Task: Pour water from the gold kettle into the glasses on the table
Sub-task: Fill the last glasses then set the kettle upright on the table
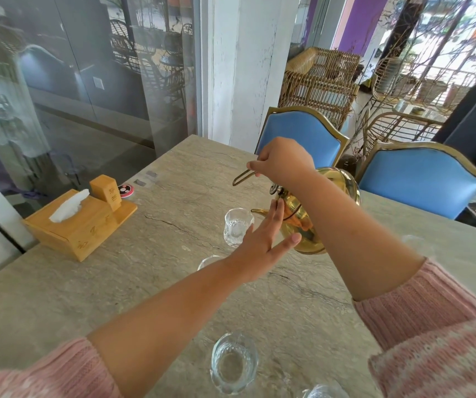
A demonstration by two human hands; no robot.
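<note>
Pouring step: your right hand (282,160) grips gold kettle (343,182) by handle (241,178), kettle tilted over bench (173,282), spout beside far glass (238,226). Your left hand (262,239) flat, steadying kettle. Next: tip further, judged.

Light: your daylight pours from blown-out windows (455,38), upper right | shadows: faint on bench (173,282) | glare: reflections across glass wall (58,81) | edges: bent, soft.

One view only — a wide-angle camera worn on the person's head, facing forward and down across the stone table (173,182) from close above its near edge; the gold kettle (341,182) falls mid-frame, blue chairs (300,136) beyond.
</note>
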